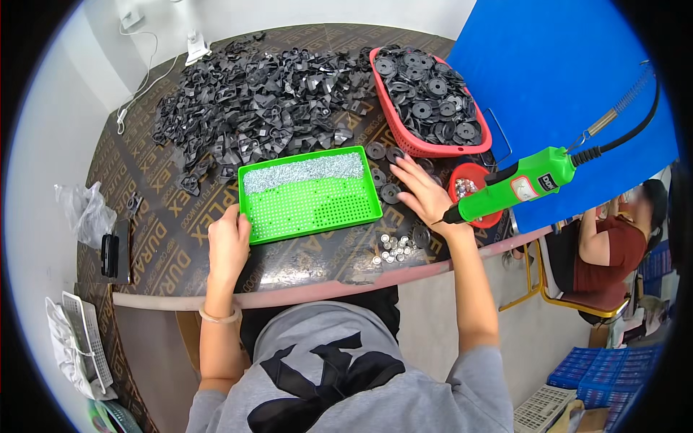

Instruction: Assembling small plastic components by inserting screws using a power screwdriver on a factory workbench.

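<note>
A green perforated tray [289, 213] lies on the table in front of me. Small silvery screws [303, 172] are heaped along its far side. My left hand [229, 242] is closed on the tray's near left corner. To the right of the tray, my right hand [424, 193] is stretched out flat, fingers apart, over a few loose black discs [390, 193]; the palm side is hidden. A green electric screwdriver [516, 186] hangs from a spring beside my right wrist, its tip close to the wrist. Small round metal parts [395, 249] lie near the table's front edge.
A large pile of black plastic parts [253, 101] covers the back left. A red basket [395, 128] full of black discs stands at the back right, with a red bowl [491, 219] of metal parts nearer. A blue panel [548, 86] borders the right. Another person [606, 249] sits beyond.
</note>
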`<state>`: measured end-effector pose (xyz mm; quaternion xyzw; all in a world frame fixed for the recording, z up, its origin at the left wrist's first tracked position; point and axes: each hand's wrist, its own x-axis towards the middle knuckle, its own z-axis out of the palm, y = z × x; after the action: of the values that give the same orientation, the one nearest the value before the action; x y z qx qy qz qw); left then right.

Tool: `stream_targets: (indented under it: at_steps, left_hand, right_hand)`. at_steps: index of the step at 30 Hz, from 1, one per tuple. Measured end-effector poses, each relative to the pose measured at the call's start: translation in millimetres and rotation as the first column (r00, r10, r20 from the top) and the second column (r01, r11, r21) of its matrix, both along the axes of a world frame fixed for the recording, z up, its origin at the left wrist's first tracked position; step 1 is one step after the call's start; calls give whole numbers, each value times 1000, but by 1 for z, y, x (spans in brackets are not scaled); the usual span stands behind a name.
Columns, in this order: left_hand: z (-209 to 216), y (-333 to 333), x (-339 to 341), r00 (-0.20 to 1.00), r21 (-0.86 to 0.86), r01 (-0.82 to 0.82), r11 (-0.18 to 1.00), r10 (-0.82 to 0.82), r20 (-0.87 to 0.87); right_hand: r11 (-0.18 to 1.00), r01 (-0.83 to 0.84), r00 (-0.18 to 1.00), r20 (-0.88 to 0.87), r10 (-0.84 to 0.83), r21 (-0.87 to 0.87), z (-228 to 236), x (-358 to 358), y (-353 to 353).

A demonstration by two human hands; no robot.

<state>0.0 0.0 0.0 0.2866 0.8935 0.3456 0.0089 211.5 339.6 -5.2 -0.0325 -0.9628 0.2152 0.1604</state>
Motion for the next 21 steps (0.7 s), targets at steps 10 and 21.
stream_targets:
  at_steps: [10,21]
  left_hand:
    - [4,5,5,999,52,-7,999,5,41]
    - [5,-5,3,997,61,72,996,-71,-15]
  right_hand:
    - [963,-19,998,59,3,269,-5,-38,3]
    - [902,288,946,-242,-216,321,30,58,-21]
